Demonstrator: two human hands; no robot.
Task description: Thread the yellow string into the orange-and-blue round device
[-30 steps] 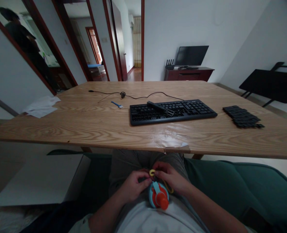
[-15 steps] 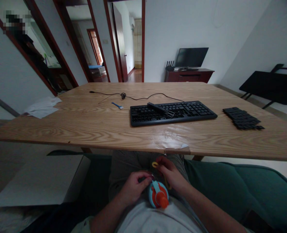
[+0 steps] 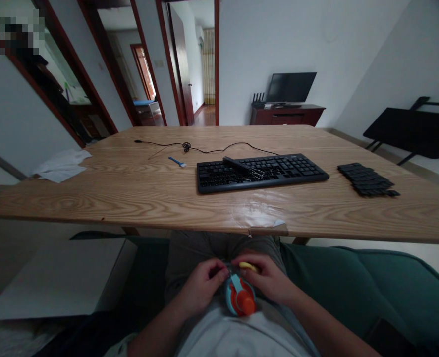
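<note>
A light-blue and orange bottle (image 3: 241, 296) rests against my shirt on my lap, its orange spout towards me. At the bottle's left side, my left hand (image 3: 202, 283) is closed with thumb and forefinger pinched together. What they hold, near the lid's far edge, is too small and dark to make out. My right hand (image 3: 270, 281) lies on the bottle's other side and is closed on a yellow strap (image 3: 249, 267), part of which loops out over the fingers. The two hands' fingertips nearly meet beyond the lid.
On the wooden table (image 3: 148, 198) lie a black keyboard (image 3: 297, 168) with a wire-ended puller (image 3: 238, 165) on it, a blue brush (image 3: 177, 162), a cable (image 3: 223, 150), loose keycaps (image 3: 368, 179) and white tissue (image 3: 63, 166). A white box (image 3: 56, 277) sits left on the green sofa (image 3: 353, 292).
My right hand has come down and closer to my left hand, taking the yellow strap with it. The strap's loop, which stuck up before, now lies across the right fingers.
</note>
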